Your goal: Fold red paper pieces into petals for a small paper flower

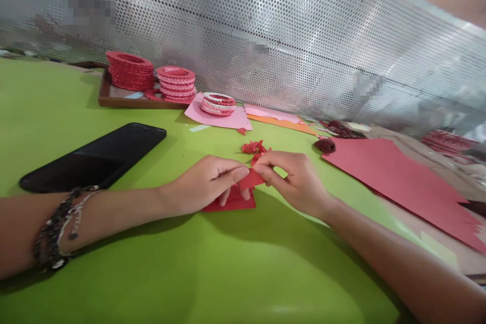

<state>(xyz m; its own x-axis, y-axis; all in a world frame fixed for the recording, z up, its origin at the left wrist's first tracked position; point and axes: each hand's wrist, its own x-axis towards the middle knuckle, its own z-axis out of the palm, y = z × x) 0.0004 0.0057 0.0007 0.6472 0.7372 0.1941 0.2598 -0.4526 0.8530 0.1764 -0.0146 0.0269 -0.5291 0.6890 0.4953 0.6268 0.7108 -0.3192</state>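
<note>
Your left hand (203, 182) and right hand (294, 179) both pinch one small red paper piece (250, 178) with their fingers, just above a red paper square (235, 203) on the green surface (190, 273). A little pile of folded red bits (255, 148) sits just behind (a black phone (94, 157) lies to your left).
</note>
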